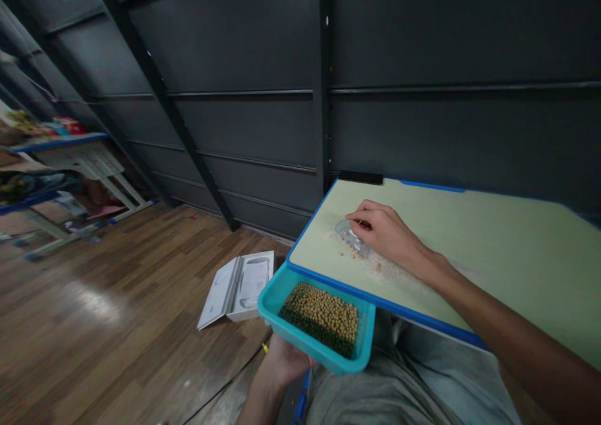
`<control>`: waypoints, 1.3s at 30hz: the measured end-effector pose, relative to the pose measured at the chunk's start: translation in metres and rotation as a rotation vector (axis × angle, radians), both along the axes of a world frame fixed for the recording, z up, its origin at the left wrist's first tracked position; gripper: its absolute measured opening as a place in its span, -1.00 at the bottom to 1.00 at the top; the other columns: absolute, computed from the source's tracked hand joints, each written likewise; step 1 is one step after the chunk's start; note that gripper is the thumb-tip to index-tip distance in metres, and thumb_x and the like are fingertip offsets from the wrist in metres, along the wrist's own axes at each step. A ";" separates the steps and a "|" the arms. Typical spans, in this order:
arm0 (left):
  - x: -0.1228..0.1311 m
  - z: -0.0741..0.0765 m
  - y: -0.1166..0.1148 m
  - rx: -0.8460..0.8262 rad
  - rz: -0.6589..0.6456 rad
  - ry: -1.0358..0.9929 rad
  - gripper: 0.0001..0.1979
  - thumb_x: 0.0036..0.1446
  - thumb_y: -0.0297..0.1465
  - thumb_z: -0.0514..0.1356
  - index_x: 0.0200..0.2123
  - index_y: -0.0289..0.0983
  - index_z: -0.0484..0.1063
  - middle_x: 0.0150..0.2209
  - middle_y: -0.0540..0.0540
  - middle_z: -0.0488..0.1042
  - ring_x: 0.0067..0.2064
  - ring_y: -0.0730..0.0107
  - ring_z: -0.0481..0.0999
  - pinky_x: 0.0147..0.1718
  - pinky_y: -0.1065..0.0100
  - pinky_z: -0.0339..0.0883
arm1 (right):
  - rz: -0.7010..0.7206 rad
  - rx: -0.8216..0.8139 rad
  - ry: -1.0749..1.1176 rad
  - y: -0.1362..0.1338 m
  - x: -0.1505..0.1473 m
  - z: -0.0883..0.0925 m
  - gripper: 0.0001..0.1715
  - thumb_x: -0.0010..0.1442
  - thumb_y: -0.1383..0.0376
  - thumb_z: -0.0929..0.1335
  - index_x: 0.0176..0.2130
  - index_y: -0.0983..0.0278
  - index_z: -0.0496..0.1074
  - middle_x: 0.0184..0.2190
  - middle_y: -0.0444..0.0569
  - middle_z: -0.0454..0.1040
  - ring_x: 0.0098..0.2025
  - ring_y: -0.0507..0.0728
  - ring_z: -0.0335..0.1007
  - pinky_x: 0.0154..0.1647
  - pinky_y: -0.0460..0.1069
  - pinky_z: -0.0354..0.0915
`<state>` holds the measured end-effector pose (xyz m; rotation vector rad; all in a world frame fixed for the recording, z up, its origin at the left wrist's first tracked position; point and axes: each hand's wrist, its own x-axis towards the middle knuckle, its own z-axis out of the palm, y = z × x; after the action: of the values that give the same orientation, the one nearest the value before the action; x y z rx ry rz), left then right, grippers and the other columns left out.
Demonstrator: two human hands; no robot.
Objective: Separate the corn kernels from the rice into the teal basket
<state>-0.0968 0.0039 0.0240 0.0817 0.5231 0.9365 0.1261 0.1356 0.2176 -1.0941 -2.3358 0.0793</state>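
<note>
My left hand point(284, 361) grips the underside of a teal plastic tray point(272, 296) held just below the near edge of the table point(493, 256). The tray is filled with small yellow-green beans point(322, 318). My right hand point(382, 228) reaches across the pale green tabletop, fingers closed on a small clear plastic piece point(350, 237) lying flat on the table. A few loose beans and crumbs point(370, 263) lie scattered beside that piece, near the blue table edge.
An open white box point(239, 287) lies on the wooden floor point(94, 325) left of the table. A dark panelled wall point(422, 68) stands behind. Shelves with coloured items point(51, 162) are at the far left. A black cable point(225, 381) runs across the floor.
</note>
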 end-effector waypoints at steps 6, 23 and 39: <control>0.000 -0.001 0.001 -0.015 -0.003 -0.013 -0.51 0.19 -0.03 0.12 -0.23 -0.31 0.64 -0.18 -0.23 0.67 0.08 0.04 0.53 0.19 0.03 0.26 | 0.047 -0.029 0.049 -0.003 -0.005 -0.001 -0.75 0.30 0.39 0.32 -0.20 0.24 0.62 -0.25 0.02 0.53 -0.22 0.14 0.45 -0.16 0.03 0.30; -0.010 0.006 0.003 0.058 -0.026 -0.013 -0.56 0.18 -0.06 0.15 -0.33 -0.30 0.64 -0.16 -0.22 0.67 0.13 0.00 0.49 0.20 0.00 0.23 | 0.187 -0.016 0.027 0.005 -0.032 0.015 -0.73 0.36 0.39 0.31 -0.07 0.29 0.59 -0.15 0.05 0.54 -0.12 0.14 0.47 -0.05 0.02 0.33; -0.012 0.007 0.003 -0.061 0.035 0.126 -0.58 0.19 -0.10 0.13 -0.38 -0.31 0.61 -0.30 -0.19 0.67 -0.02 0.11 0.57 0.13 0.15 0.28 | 0.324 -0.075 0.055 0.024 -0.047 -0.001 -0.74 0.36 0.36 0.32 -0.04 0.22 0.57 -0.11 0.01 0.55 -0.08 0.13 0.47 -0.01 0.04 0.36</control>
<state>-0.1085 0.0067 0.0306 0.0773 0.6711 0.9528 0.0789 0.1601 0.2164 -0.7273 -2.4557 0.3157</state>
